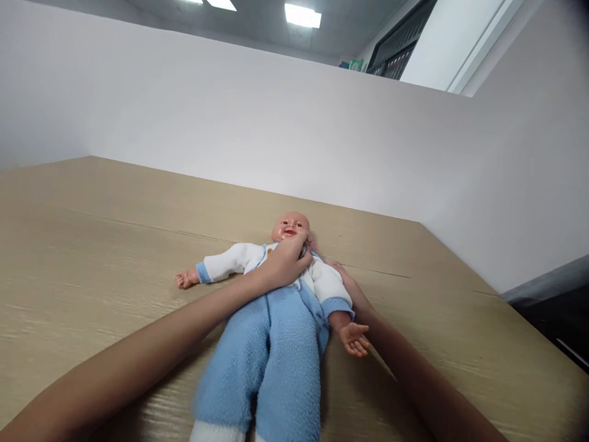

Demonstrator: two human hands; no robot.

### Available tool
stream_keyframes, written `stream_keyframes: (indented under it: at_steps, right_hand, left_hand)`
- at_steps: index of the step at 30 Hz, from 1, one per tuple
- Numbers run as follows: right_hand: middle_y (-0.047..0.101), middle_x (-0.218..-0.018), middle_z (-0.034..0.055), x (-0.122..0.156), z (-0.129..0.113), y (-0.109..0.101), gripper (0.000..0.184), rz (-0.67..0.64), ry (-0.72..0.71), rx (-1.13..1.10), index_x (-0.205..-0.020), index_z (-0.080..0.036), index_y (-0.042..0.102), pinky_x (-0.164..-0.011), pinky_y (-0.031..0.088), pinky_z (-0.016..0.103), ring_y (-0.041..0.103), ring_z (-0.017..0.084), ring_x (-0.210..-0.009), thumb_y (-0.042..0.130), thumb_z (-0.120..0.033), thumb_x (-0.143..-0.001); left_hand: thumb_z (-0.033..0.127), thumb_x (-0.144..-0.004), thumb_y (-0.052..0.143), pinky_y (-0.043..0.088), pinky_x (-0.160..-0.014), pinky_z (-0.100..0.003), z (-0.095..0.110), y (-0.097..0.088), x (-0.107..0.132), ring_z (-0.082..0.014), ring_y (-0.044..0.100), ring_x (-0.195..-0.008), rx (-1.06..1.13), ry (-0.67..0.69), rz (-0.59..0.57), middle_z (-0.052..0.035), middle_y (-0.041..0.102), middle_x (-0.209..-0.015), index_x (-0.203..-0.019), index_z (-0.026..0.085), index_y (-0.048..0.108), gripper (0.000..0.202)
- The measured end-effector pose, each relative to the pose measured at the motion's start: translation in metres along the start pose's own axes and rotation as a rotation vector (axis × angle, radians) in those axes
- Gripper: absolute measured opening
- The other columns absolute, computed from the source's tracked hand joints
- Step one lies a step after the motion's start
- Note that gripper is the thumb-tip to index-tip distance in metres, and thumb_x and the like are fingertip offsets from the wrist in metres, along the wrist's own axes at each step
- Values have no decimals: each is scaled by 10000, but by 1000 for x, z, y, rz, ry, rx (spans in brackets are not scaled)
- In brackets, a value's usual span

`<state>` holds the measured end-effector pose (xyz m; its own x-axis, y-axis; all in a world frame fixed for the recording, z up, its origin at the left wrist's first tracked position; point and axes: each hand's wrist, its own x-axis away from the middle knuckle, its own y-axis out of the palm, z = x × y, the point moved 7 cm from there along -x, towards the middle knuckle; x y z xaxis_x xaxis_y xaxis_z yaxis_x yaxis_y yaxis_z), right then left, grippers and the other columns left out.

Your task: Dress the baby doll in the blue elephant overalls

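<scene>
A baby doll (289, 344) lies face up on the wooden table, its bald head (291, 224) pointing away from me. It wears blue fleece trousers and a white top with blue cuffs. Across its chest reaches my left hand (289, 261), closed at the collar just below the chin, with the fingertips partly hidden. My right hand (346, 276) is at the doll's shoulder on the right side, partly behind the white sleeve (329, 282); most of its fingers are out of sight. One doll arm stretches out to the left, the other hangs down over my right forearm.
The light wooden table (115, 245) has thin seams between its boards. A white partition wall (230, 116) rises behind its far edge and along the right. Ceiling lights (302, 16) and a dark-framed window (400, 43) show above. Something dark stands beyond the right edge.
</scene>
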<state>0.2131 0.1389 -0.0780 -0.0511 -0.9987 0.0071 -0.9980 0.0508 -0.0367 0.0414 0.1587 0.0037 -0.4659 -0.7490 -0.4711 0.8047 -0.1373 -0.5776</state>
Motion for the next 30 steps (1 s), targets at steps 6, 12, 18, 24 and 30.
stream_keyframes:
  at_steps: [6, 12, 18, 24, 30]
  right_hand:
    - [716, -1441, 106, 63, -6, -30, 826, -231, 167, 132, -1461, -295, 536, -1022, 619, 441, 715, 344, -1260, 882, -608, -779]
    - [756, -1317, 113, 65, -12, -100, 615, -38, -22, 484, -1277, -253, 694, -959, 616, 423, 730, 338, -1165, 838, -645, -825]
    - [802, -1084, 99, 55, -16, -128, 600, -15, -85, 585, -1180, -244, 727, -793, 620, 417, 750, 327, -958, 853, -673, -779]
    - [768, -1226, 143, 68, -38, -116, 531, 149, -410, 963, -1210, -242, 739, -988, 540, 587, 718, 377, -1038, 703, -678, -911]
    - [719, -1280, 122, 104, -62, -49, 295, 162, -573, 860, -1235, -278, 673, -1069, 494, 544, 664, 353, -1181, 648, -473, -1015]
  left_hand:
    - [97, -995, 517, 510, -881, -351, 0, 7, 0, -225, 685, -974, -35, 54, -27, -70, 734, -1061, -1060, 207, 590, 147]
    - [153, -1019, 525, 515, -882, -378, 0, 13, 3, -248, 680, -980, -83, 81, -33, -97, 729, -1076, -1073, 202, 580, 91]
    - [221, -1043, 543, 505, -903, -412, 6, 9, 3, -265, 655, -978, -149, 50, -30, -106, 715, -1081, -1074, 201, 564, 43]
    - [274, -1057, 561, 451, -1054, -459, 21, -37, 15, -294, 599, -1146, -220, 137, 153, -109, 696, -1157, -1103, 208, 592, 87]
    - [318, -1074, 563, 462, -991, -397, -1, -77, 83, -244, 586, -1070, -107, -3, 262, -79, 636, -1151, -1200, 211, 571, 166]
